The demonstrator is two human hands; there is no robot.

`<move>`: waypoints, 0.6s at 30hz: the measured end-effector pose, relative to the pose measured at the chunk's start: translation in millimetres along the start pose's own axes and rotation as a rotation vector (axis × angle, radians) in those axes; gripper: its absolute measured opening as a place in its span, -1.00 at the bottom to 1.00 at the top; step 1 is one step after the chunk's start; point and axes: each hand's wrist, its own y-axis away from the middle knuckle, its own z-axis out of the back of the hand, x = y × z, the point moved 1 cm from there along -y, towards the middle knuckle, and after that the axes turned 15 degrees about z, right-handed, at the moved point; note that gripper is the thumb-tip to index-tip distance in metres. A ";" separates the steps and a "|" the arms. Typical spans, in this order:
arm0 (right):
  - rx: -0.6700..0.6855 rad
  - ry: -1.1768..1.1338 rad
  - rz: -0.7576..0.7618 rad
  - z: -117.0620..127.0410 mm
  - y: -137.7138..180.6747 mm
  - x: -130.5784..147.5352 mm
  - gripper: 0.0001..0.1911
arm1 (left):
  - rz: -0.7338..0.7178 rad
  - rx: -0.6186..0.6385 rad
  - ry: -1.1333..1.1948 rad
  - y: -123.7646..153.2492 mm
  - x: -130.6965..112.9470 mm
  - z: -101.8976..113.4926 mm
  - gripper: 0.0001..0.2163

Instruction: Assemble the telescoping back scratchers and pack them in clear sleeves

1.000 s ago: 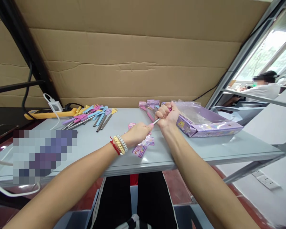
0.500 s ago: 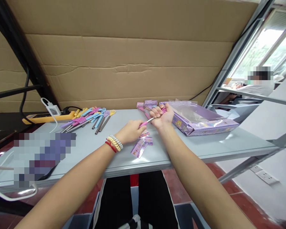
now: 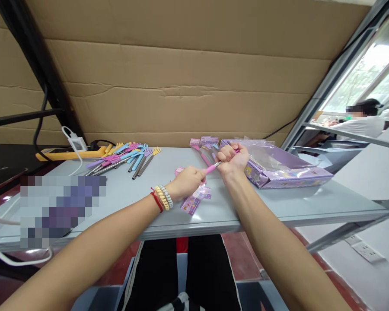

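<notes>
My left hand (image 3: 188, 181) is closed round the pink handle end of a telescopic back scratcher (image 3: 213, 167). My right hand (image 3: 232, 160) is a fist round its other end, just above the grey table (image 3: 278, 203). Only a short pink and metal length shows between the two fists. Small pink and purple packets (image 3: 194, 201) lie on the table under my left hand. A purple display box (image 3: 278, 166) with clear film sits right of my right hand.
A pile of several coloured back scratchers (image 3: 129, 156) lies at the back left, beside a yellow power strip (image 3: 71, 153) with a white plug. More packaged ones (image 3: 204, 144) lie behind my hands. A cardboard wall stands behind. Another person (image 3: 359, 121) sits far right.
Both hands stay closed on the scratcher. The visible length between them has changed little; the view has shifted slightly.
</notes>
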 end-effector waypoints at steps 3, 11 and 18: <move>-0.069 -0.002 -0.028 1.4 0.1 -2.9 -0.69 | 0.202 0.155 0.184 -1.6 -1.7 2.5 -0.69; -0.051 0.197 0.019 7.0 -1.2 -25.3 -0.62 | -0.254 -0.445 -0.610 -13.6 7.7 25.9 -0.62; 0.259 0.700 0.223 12.3 0.6 -35.5 -0.59 | -0.350 -0.691 -0.778 -13.5 14.5 42.0 -0.64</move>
